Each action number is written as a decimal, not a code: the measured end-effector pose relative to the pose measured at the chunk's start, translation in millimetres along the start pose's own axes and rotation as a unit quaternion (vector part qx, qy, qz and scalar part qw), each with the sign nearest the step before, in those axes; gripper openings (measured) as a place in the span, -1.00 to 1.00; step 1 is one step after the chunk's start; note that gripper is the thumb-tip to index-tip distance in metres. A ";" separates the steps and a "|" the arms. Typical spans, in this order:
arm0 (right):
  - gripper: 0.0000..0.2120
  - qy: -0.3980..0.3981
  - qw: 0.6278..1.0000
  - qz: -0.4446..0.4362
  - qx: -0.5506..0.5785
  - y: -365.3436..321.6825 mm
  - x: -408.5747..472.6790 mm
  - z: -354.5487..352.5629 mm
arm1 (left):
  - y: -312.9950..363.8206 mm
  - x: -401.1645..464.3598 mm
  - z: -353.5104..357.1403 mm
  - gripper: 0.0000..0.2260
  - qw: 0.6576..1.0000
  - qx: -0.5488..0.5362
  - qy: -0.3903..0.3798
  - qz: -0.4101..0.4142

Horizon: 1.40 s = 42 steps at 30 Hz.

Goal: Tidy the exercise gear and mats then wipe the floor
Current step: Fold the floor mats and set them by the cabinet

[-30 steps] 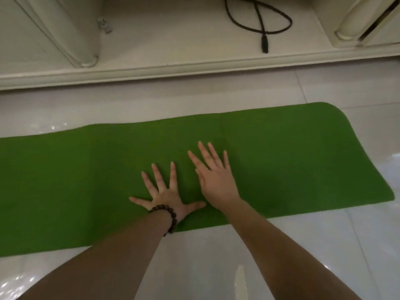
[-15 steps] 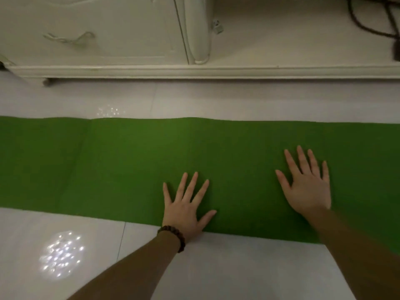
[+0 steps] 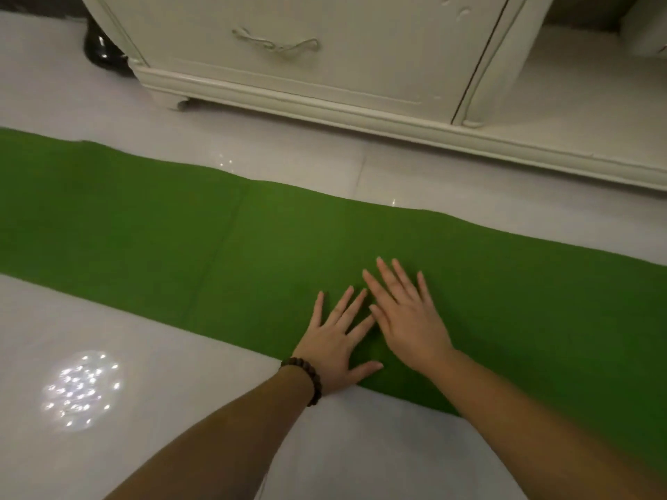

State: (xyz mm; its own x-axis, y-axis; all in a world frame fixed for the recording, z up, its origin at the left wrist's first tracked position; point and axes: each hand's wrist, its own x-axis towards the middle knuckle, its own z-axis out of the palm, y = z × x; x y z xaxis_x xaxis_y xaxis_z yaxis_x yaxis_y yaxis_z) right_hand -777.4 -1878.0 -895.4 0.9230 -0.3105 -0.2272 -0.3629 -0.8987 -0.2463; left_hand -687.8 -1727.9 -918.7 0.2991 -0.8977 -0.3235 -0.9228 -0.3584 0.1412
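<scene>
A long green foam exercise mat [image 3: 180, 229] lies unrolled and flat on the glossy white tiled floor [image 3: 162, 409], running from the left edge of the view to the right edge, with a faint crease across it left of the middle. Both hands press palm-down on its near part, side by side. The left hand [image 3: 334, 346] has its fingers straight and spread, thumb out along the mat's near edge, its grip holding nothing; a dark wooden bead bracelet [image 3: 306, 380] circles that wrist. The right hand [image 3: 408, 319] lies flat just beside it, fingers straight and close together, likewise holding nothing, its thumb touching the left hand's fingers. Beyond the mat stands a cream-painted wooden cabinet [image 3: 343, 59] with a curved drawer handle [image 3: 276, 43]. A speckled patch of reflected light [image 3: 81, 389] shines on the floor at near left.
</scene>
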 end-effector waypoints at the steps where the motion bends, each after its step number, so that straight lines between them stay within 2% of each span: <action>1: -0.46 -0.014 1.000 -0.020 -0.013 -14.2 13.4 0.2 | -17.4 -7.3 3.3 -0.29 0.999 0.005 0.032 -0.024; 4: -0.43 -0.053 0.996 -0.038 -0.054 -36.9 42.1 -3.5 | -86.0 -39.7 8.3 -0.29 0.984 0.012 0.073 -0.165; 9: -0.38 -0.129 0.983 -0.083 -0.103 -83.6 84.7 -7.7 | -205.8 -82.1 3.4 -0.23 0.935 -0.006 0.042 -0.352; 12: -0.37 -0.125 0.979 -0.114 -0.110 -119.7 111.2 -8.1 | -269.7 -90.0 -7.4 -0.21 0.896 -0.020 0.021 -0.444; 15: -0.37 -0.091 0.977 -0.152 -0.121 -158.9 143.4 -11.1 | -316.0 -90.1 -14.1 -0.13 0.849 -0.086 0.022 -0.521; 17: -0.37 -0.070 0.972 -0.186 -0.124 -187.5 170.2 -11.9 | -325.3 -87.0 -10.2 -0.12 0.834 -0.101 0.048 -0.540; 20: -0.39 -0.062 0.954 -0.262 -0.135 -232.4 211.1 -1.4 | -326.4 -85.6 -3.0 -0.20 0.833 -0.102 0.080 -0.538; 23: -0.41 -0.103 0.913 -0.356 -0.169 -245.2 246.1 16.5 | -327.3 -87.6 -0.8 -0.29 0.832 -0.110 0.098 -0.535; 24: -0.42 -0.113 0.905 -0.363 -0.188 -234.6 261.0 17.4 | -326.9 -87.4 -0.9 -0.31 0.832 -0.108 0.099 -0.535; 25: -0.43 -0.115 0.913 -0.334 -0.205 -219.9 279.3 14.8 | -327.1 -87.3 -0.6 -0.33 0.832 -0.105 0.096 -0.536; 28: -0.45 -0.060 0.979 -0.090 -0.172 -200.3 333.4 -3.6 | -329.4 -88.2 -1.4 -0.35 0.829 -0.110 0.097 -0.540; 29: -0.45 -0.039 0.985 -0.069 -0.156 -213.0 343.3 -5.7 | -329.4 -88.0 -1.9 -0.36 0.829 -0.111 0.098 -0.540; 31: -0.49 -0.011 0.973 -0.179 -0.146 -261.1 345.0 5.0 | -328.1 -88.4 -1.1 -0.36 0.830 -0.110 0.098 -0.538; 33: -0.51 -0.039 0.952 -0.270 -0.142 -299.1 335.6 22.1 | -328.0 -88.4 0.0 -0.36 0.831 -0.115 0.106 -0.534; 39: -0.49 -0.028 0.963 -0.220 -0.151 -302.5 336.4 33.8 | -331.3 -91.9 -3.1 -0.35 0.834 -0.144 0.121 -0.519; 42: -0.48 -0.027 0.964 -0.218 -0.152 -304.9 337.7 35.5 | -383.6 -105.3 -10.0 -0.33 0.787 -0.139 0.145 -0.584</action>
State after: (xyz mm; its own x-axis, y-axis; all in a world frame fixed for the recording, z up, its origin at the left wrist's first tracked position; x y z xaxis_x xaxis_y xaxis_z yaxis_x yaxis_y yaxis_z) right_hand -359.6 -1697.8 -930.5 0.9682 0.1268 -0.2156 0.1200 -0.9918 -0.0443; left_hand -362.9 -1498.5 -929.4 0.9836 0.0784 -0.1625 0.0983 -0.9881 0.1180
